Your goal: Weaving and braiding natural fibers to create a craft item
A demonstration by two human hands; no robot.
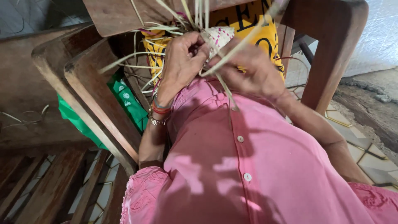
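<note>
Both hands grasp a small woven piece (217, 38) of pale strips: left hand (182, 62) pinching its edge, right hand (253, 70) gripping a loose strip (232, 52); weaving seems midway; next tuck likely needs steady tension.

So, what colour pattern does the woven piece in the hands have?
Pale straw with small pink marks on the woven piece; head view.

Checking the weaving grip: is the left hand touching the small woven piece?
Touching. The head view shows the left hand with its fingers pressed against the woven piece.
</note>
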